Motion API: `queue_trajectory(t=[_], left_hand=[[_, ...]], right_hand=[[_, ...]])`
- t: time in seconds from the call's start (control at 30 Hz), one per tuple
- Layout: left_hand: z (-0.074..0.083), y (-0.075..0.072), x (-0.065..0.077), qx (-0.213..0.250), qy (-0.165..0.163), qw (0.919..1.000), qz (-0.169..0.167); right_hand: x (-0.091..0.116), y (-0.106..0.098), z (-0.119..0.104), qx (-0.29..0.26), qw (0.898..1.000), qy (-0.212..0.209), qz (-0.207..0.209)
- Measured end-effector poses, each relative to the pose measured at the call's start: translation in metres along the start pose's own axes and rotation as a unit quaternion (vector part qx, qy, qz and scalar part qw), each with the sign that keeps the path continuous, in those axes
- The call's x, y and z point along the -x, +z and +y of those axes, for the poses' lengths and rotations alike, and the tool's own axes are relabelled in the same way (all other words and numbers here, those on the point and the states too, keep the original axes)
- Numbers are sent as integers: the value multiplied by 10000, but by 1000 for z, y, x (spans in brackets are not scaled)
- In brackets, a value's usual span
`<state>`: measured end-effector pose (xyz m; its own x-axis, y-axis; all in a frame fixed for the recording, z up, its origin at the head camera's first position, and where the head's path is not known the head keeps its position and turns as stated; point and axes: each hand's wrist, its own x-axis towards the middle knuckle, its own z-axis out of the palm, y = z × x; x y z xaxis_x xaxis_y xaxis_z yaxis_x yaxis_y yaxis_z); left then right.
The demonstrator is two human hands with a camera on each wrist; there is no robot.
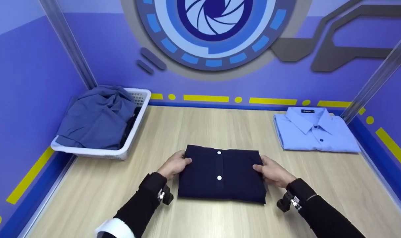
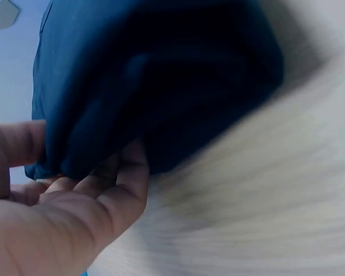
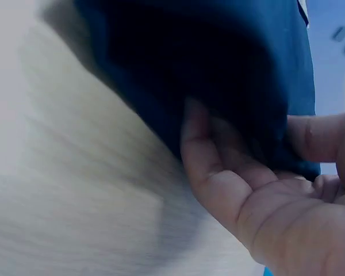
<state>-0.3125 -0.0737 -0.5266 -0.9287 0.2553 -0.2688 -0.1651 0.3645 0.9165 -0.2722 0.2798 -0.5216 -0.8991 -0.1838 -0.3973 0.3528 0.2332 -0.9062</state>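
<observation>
A dark navy shirt (image 1: 240, 172), folded into a flat rectangle with two white buttons down its front, is between both hands in the head view. My left hand (image 1: 174, 164) grips its left edge, thumb on top and fingers underneath. On the opposite edge, my right hand (image 1: 274, 171) holds it the same way. Both wrist views show the fingers tucked under the dark cloth (image 2: 161, 86), which looks raised off the table at that side. The fingertips beneath the cloth (image 3: 218, 63) are partly hidden.
At the back right of the wooden table (image 1: 207, 125) lies a folded light blue shirt (image 1: 299, 138) with a collar and dark buttons. A white basket (image 1: 121, 152) at the left holds crumpled grey-blue clothing (image 1: 94, 119). Purple-blue panels (image 1: 32, 86) wall in the table.
</observation>
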Motion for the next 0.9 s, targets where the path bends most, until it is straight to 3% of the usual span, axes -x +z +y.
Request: queue_trajectory(t=[0.07, 0.17, 0.23, 0.3, 0.37, 0.4, 0.5, 0.53, 0.57, 0.63, 0.7, 0.77, 0.9], left_hand=[[1, 4, 0, -490, 7, 9985, 243], [4, 10, 0, -1324, -28, 9889, 675], [5, 14, 1, -1690, -41, 9811, 936], [7, 19, 3, -2150, 136, 9676, 1313], [7, 24, 7, -2776, 620, 9437, 1688], [7, 27, 9, -3169, 942, 9255, 1848], [7, 33, 19, -4222, 1971, 8619, 2002], [8, 35, 23, -4470, 2250, 8455, 1862], [8, 36, 27, -4648, 2444, 8349, 1647], [7, 36, 33, -4804, 2633, 8293, 1102], [6, 34, 38, -4883, 2633, 8298, 606], [2, 30, 39, -4871, 2566, 8344, 263], [-9, 21, 37, -4794, 2459, 8424, -90]], right_hand=[[-1, 3, 0, 320, 9992, 24, 240], [-2, 8, 0, 937, 9940, -39, 568], [-1, 12, -1, 1447, 9862, -170, 782], [1, 16, -3, 2053, 9724, -401, 1037], [5, 20, -5, 2731, 9503, -717, 1309], [7, 23, -6, 3096, 9350, -939, 1456], [17, 33, -7, 4214, 8695, -1746, 1892], [20, 36, -6, 4522, 8451, -2023, 2008], [24, 39, -6, 4808, 8183, -2314, 2135], [31, 43, -4, 5209, 7725, -2823, 2286], [38, 46, -2, 5430, 7411, -3225, 2278], [45, 48, 1, 5497, 7263, -3561, 2086], [57, 52, 7, 5555, 7171, -3965, 1415]])
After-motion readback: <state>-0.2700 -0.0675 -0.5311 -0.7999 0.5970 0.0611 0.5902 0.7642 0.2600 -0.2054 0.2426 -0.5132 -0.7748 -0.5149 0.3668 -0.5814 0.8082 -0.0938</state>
